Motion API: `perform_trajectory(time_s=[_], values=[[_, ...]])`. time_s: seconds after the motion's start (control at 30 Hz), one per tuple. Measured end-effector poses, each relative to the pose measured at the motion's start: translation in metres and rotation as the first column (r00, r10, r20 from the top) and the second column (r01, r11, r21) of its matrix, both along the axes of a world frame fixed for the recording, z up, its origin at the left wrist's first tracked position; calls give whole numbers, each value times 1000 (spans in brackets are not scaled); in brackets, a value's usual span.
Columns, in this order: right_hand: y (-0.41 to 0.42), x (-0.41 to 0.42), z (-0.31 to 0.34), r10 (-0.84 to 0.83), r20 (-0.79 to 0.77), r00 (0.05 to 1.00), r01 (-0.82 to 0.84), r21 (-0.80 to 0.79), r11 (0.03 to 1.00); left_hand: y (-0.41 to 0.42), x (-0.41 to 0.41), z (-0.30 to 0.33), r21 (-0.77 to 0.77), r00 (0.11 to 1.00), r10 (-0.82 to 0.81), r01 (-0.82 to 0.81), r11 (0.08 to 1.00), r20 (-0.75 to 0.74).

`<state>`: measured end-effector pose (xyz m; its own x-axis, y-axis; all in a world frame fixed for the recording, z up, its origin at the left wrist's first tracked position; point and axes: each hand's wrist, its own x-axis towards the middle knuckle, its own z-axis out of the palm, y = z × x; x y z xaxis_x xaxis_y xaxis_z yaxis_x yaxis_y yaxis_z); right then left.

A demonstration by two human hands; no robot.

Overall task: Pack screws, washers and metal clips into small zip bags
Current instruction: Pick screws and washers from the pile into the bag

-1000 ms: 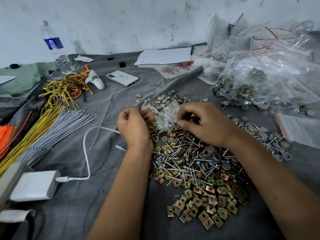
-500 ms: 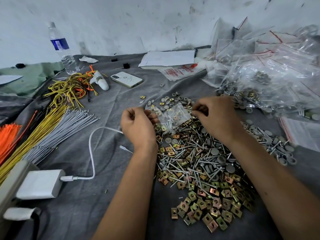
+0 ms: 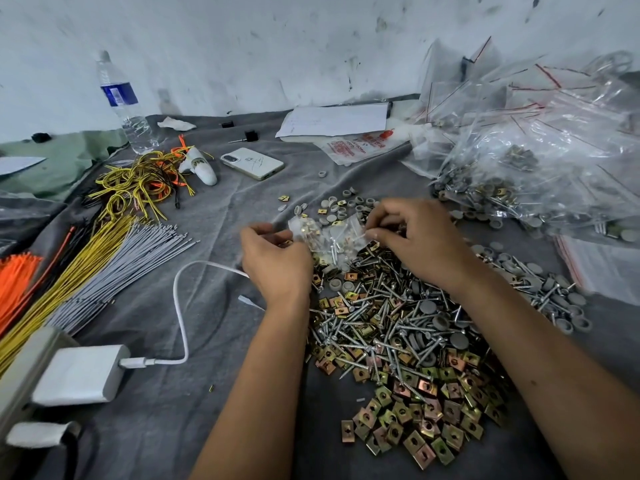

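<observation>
- Bag: a small clear zip bag (image 3: 329,237) was held between both hands just above the far edge of the hardware heap on the grey-clothed surface (image 3: 166,427).
- Left hand (image 3: 275,263): its grip was closed on the bag's left end, with fingers curled round the plastic.
- Right hand (image 3: 417,237): its grip was pinched on the bag's right end, thumb and fingertips together at the edge.
- Contents: screws and a few brass-coloured clips were visible through the plastic; washers inside could not be told apart.
- Loose stock: screws (image 3: 381,327) were heaped under and in front of the hands, metal clips (image 3: 426,424) were spread nearest the camera, and grey washers (image 3: 561,306) lay scattered to the right and beyond the bag.
- Filled bags (image 3: 540,174) were piled at the far right, well apart from the hands.
- Step judged: the bag appeared loaded and stretched by its ends, so sealing was taken as the step in hand; whether the zip was already closed could not be told.
- Next move judged: the strip would need pressing along its whole length, with no screw point caught in it, before the bag is set with the filled pile.
</observation>
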<state>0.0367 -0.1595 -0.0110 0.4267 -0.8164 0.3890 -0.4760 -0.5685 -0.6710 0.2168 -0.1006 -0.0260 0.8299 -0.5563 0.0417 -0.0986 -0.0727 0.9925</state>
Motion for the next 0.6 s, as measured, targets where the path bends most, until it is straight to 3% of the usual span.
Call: perform_trajectory(time_s=[0.27, 0.6], values=[[1, 5, -2, 86, -57, 995, -79, 111, 991, 0, 1, 0, -31, 999, 28, -29, 999, -36], [4, 3, -2, 23, 95, 995, -17, -62, 998, 1, 1, 7, -211, 974, 188, -211, 954, -124]])
